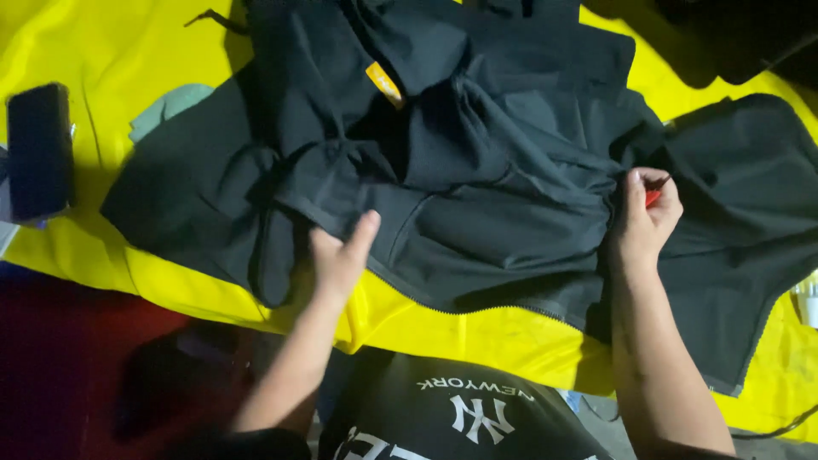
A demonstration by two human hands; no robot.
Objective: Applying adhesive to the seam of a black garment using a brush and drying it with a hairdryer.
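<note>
- A bright yellow cloth-covered work table (102,51) fills most of the view, its surface smooth and strongly lit from above.
- Past the table's near left edge lies a dark red floor (60,341), deep in shadow.
- A dark rectangular block-shaped object (38,149) stands at the table's left edge.
- A pale green folded cloth (166,106) lies on the table, right of that block.
- A whitish object (808,298) sits at the table's right edge, too cropped to identify.
- Dark shadow covers the table's far right corner.
</note>
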